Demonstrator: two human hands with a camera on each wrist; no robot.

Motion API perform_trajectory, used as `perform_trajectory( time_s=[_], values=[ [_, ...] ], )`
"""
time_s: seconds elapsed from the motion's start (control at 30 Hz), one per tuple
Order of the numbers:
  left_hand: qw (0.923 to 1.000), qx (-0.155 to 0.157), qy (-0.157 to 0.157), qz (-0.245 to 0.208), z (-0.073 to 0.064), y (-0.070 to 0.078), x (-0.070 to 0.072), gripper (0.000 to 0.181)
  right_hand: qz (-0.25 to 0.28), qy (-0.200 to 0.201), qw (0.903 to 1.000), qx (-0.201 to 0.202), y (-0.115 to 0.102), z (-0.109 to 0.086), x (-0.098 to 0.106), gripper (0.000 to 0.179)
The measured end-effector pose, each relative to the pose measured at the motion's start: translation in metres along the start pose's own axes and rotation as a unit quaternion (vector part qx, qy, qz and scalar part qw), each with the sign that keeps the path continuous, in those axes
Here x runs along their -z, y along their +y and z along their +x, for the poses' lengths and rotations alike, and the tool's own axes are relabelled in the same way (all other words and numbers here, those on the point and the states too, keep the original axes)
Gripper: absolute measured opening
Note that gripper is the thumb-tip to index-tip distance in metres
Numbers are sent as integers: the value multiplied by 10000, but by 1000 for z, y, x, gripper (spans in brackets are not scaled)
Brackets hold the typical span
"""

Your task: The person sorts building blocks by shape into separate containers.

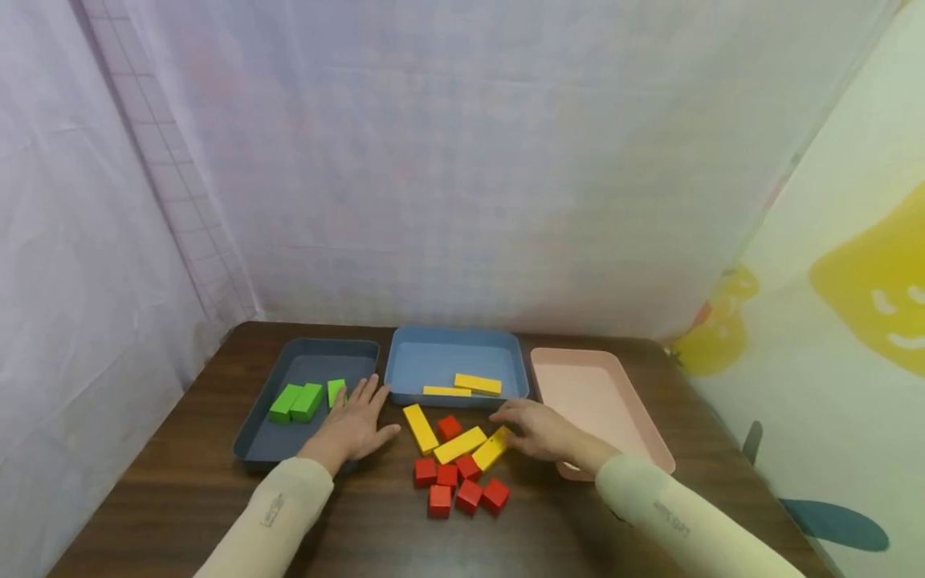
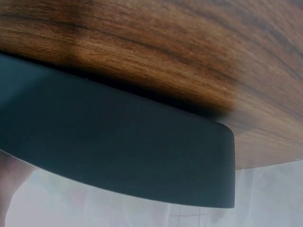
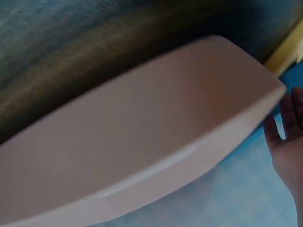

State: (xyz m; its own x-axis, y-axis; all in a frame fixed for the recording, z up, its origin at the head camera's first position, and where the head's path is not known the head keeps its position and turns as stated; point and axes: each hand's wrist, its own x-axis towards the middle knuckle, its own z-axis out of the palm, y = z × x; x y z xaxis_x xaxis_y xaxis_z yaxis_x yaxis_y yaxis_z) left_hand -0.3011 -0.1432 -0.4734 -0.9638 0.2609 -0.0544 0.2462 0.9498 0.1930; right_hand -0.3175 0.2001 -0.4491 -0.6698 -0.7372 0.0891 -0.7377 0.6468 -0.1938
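Note:
My left hand (image 1: 352, 425) spreads its fingers over the right side of a dark tray (image 1: 253, 445), holding nothing. Three green blocks (image 1: 307, 402) lie in that tray, one partly hidden by the fingers. My right hand (image 1: 538, 429) is beside the nearest of three long yellow blocks (image 1: 493, 448) on the table, its fingers extended above the block's far end. In the right wrist view its fingers (image 3: 287, 116) look loose. Several red cubes (image 1: 469, 496) lie close together between the hands, among the yellow blocks.
A blue tray (image 1: 393, 373) with two yellow blocks (image 1: 478, 384) stands at the back middle. The pink tray (image 1: 578, 377) is at the right, under the right forearm. White curtains (image 1: 462, 160) hang behind the brown wooden table (image 1: 390, 546).

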Motion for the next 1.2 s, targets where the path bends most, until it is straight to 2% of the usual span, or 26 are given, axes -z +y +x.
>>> perform_trajectory(
  time_s=[0.17,0.47,0.8,1.0,1.2],
  values=[
    [10000,46,9,-32,-1,-2,-4,79,-46,-350,9993,-83,0,-3,-12,39],
    [10000,11,15,-58,2,-4,-6,79,-760,-333,9955,458,3,-8,-12,29],
    [10000,-24,-45,-78,-1,-1,-4,78,-592,-475,9964,370,6,-13,-8,26],
    [9999,-89,35,-77,-1,0,-1,78,-532,-131,9971,535,9,-13,4,25],
    [9999,-82,83,-67,0,-1,-1,78,-635,345,9958,570,10,0,22,28]
  ],
)
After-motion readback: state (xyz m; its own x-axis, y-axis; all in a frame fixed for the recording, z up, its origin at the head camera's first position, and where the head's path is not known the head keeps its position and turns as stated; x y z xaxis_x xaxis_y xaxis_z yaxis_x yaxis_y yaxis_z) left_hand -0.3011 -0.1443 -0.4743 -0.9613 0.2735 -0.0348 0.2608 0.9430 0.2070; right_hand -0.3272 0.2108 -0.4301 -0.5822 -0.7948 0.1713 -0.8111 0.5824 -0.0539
